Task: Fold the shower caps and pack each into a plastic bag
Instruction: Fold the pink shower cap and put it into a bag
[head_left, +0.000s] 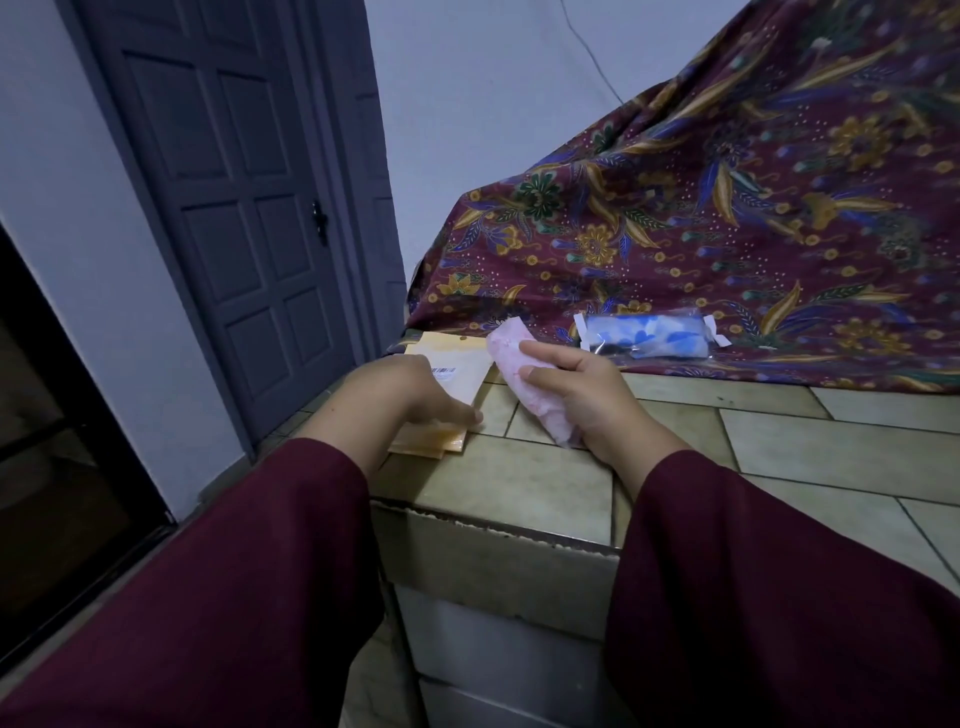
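My right hand (582, 400) has its grip closed round the rolled pink shower cap (524, 384), held just above the tiled tabletop (831, 447). My left hand (415, 395), at nine o'clock from the cap, has its fingers on the stack of plastic bags (452, 364); whether it pinches one, I cannot tell. One bagged blue cap (649, 335) lies at one o'clock. Judgement: folding done, bagging pending; next, separate one bag and open its mouth.

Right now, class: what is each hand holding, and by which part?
The right hand grips the rolled pink shower cap around its middle. The left hand pinches the edge of the yellow bags.
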